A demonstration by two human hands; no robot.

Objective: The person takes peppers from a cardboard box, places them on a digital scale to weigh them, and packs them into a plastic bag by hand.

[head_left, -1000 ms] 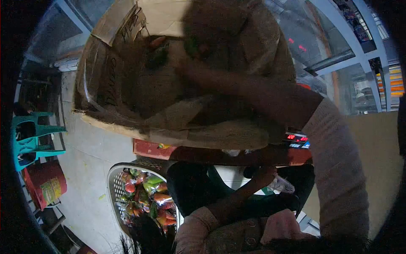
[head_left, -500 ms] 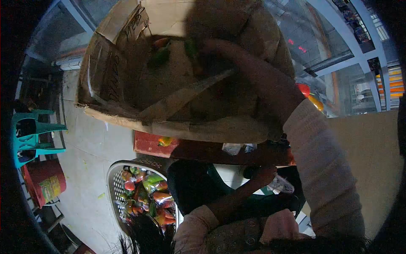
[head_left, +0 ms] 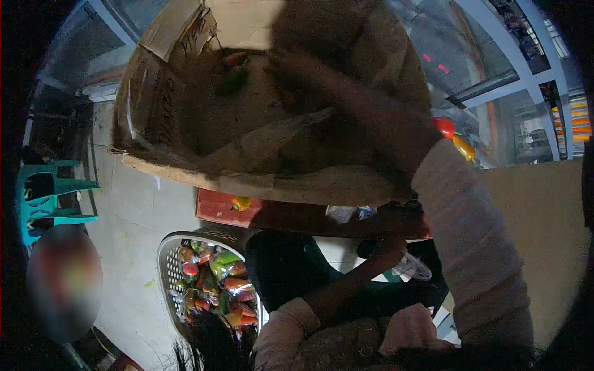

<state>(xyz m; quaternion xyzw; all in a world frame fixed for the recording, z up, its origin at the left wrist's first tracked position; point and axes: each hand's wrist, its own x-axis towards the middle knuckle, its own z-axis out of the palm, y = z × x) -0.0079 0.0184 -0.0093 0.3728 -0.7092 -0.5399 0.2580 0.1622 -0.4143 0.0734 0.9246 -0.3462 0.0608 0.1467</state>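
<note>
My right hand (head_left: 294, 71) is deep in shadow inside a large cardboard box (head_left: 247, 185); its fingers and anything beneath them are hard to make out. To its left, a green pepper (head_left: 233, 81) and a reddish pepper (head_left: 236, 59) lie on the box floor. My left hand (head_left: 390, 252) is low, over my lap, closed on a clear plastic bag (head_left: 413, 267) that sticks out to the right.
A plastic basket (head_left: 162, 266) of bagged peppers (head_left: 210, 278) stands left of my knees. Under the box, a red surface (head_left: 216, 209) holds an orange-yellow pepper (head_left: 241, 203) and clear plastic (head_left: 340, 213). Red (head_left: 443, 127) and yellow peppers (head_left: 463, 148) lie right; teal stools (head_left: 52, 198) far left.
My right hand has shifted left within the box, and the green pepper that showed by its fingers is out of sight. My left hand stays nearly still with the bag.
</note>
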